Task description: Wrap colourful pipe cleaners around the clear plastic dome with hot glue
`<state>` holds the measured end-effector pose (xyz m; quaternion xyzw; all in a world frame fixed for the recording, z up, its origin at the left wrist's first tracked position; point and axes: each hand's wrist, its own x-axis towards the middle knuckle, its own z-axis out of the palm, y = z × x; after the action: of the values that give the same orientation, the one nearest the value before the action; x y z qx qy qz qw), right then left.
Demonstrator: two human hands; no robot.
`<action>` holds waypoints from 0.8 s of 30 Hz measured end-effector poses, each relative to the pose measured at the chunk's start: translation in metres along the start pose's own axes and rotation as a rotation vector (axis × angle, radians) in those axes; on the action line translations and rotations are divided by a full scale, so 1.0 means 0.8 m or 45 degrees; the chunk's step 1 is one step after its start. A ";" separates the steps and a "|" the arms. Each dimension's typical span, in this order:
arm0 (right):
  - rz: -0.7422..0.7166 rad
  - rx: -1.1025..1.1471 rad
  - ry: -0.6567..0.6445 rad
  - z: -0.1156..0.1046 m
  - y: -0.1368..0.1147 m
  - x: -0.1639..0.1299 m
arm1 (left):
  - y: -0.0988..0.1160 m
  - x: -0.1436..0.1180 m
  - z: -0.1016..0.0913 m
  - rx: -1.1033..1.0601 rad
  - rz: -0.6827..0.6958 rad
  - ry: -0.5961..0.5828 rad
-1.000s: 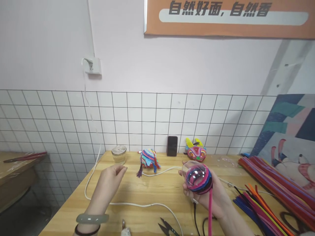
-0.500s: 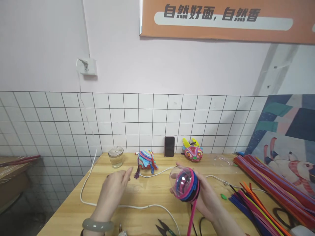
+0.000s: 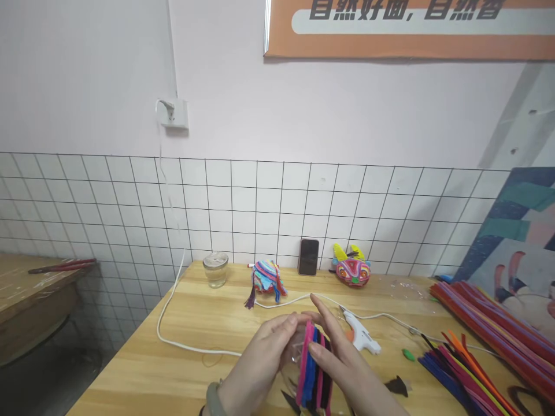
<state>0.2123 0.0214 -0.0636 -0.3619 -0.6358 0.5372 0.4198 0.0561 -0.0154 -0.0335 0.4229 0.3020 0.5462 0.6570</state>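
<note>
Both hands hold a clear plastic ball (image 3: pixel 291 361) wrapped with pink, blue and black fuzzy pipe cleaners (image 3: pixel 311 367). My left hand (image 3: pixel 266 349) cups the bare transparent side, its fingers bent over the top. On the wrapped side, my right hand (image 3: pixel 340 358) presses its thumb against the coloured rows, with the index finger raised behind. The ball is turned so that the stripes run nearly upright. Dark blades of the thread snips (image 3: pixel 289 400) show partly beneath the ball. A white glue gun (image 3: pixel 362 334) lies just beyond my right hand.
Along the back stand a lidded glass cup (image 3: pixel 215 270), a striped tasselled ball (image 3: pixel 265 277), a phone (image 3: pixel 309 257) and a ball with yellow ears (image 3: pixel 353 271). Pipe cleaners (image 3: pixel 462 370) lie at right. A white cable (image 3: pixel 191 348) crosses the wooden table (image 3: pixel 143 375).
My left hand has come right and taken hold of the ball's clear side. The ball has turned and moved lower, and the glue gun has come into sight. The view has shifted slightly.
</note>
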 end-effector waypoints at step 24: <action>0.023 -0.022 0.488 0.025 -0.015 0.000 | -0.006 -0.003 0.002 1.678 0.489 0.452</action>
<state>0.1937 0.0123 -0.0533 -0.4668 -0.5456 0.4566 0.5252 0.0593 -0.0185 -0.0367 0.6829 0.5922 0.4166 0.0972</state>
